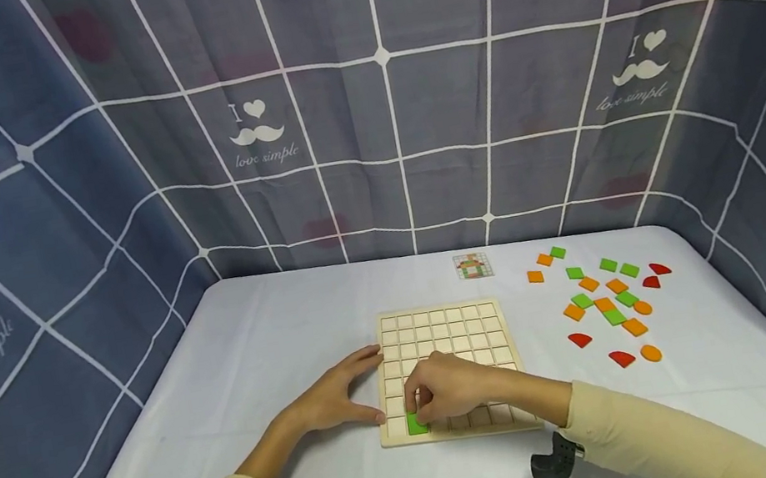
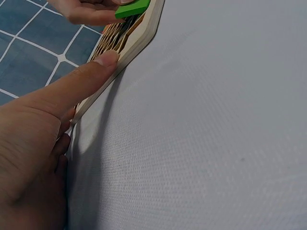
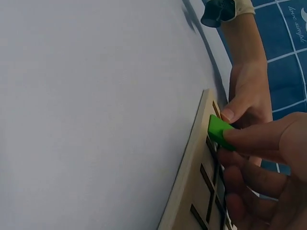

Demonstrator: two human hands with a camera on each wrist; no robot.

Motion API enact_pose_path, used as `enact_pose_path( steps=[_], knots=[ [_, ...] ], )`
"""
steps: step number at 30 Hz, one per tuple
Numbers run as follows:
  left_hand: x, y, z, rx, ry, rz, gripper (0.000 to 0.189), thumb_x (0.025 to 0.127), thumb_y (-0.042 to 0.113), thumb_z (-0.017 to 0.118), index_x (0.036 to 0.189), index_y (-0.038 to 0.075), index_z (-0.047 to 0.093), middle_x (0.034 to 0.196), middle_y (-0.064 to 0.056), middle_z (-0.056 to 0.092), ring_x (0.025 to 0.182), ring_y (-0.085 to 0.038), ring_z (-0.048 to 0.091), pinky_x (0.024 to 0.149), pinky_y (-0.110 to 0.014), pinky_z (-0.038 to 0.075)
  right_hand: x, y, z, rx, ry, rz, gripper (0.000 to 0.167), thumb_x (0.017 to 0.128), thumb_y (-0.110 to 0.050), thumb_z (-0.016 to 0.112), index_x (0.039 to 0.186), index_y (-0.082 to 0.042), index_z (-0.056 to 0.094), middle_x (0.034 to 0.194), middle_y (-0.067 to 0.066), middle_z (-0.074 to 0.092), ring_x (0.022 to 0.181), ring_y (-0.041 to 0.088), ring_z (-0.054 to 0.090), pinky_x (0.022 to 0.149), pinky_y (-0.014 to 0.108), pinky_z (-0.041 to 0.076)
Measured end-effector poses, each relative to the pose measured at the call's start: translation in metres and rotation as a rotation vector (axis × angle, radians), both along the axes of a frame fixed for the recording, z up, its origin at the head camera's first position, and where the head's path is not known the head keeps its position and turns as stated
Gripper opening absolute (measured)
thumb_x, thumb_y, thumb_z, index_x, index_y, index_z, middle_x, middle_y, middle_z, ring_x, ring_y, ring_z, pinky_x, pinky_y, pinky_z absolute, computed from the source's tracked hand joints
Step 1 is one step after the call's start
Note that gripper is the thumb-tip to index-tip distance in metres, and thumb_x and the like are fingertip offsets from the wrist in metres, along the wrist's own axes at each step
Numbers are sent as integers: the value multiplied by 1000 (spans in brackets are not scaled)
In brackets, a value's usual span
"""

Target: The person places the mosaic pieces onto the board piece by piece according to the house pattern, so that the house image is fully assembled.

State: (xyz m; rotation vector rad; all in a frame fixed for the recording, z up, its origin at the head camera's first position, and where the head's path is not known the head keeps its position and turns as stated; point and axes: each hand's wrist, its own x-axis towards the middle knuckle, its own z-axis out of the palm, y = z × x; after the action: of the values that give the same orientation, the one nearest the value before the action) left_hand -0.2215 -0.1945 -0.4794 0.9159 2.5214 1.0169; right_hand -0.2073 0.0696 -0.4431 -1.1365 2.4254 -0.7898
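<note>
A board (image 1: 459, 327) is lying on the worktop (image 1: 290, 322), with a card (image 1: 473, 265) behind and loose pieces (image 1: 614, 316) to the right.
The card is sitting behind the board's right half; the loose pieces are spreading from about level with the card forward to beside the board's nearer half. The left grip (image 1: 333, 395) is touching the board's left edge, and the right grip (image 1: 451, 386) is holding a tile (image 1: 417, 424) at the nearest row, second compartment from the left. A curtain (image 1: 346, 110) is hanging behind the worktop and along both sides.
</note>
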Motion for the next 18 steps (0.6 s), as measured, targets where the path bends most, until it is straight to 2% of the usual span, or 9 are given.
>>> enact_pose_path(
  steps=[6,12,18],
  knots=[
    [0,1,1,9,-6,0,96,82,41,89,157,3,42,168,-11,28,153,-35,21,121,-58,20,3,0,1,6,69,-21,11,84,-7,84,79,-17,80,70,-19,64,66,-2,57,61,19,50],
    [0,1,2,22,-12,4,97,81,40,89,157,3,42,167,-9,28,153,-34,22,121,-57,20,0,5,0,-7,47,-19,11,84,-6,84,89,-14,77,71,-17,62,65,0,57,61,20,50],
    [0,0,0,15,-11,10,97,81,41,90,157,3,43,167,-9,28,153,-34,22,121,-57,20,-7,18,-1,0,22,114,23,87,-11,84,108,-13,75,83,-16,64,73,-1,59,69,19,52]
  ],
)
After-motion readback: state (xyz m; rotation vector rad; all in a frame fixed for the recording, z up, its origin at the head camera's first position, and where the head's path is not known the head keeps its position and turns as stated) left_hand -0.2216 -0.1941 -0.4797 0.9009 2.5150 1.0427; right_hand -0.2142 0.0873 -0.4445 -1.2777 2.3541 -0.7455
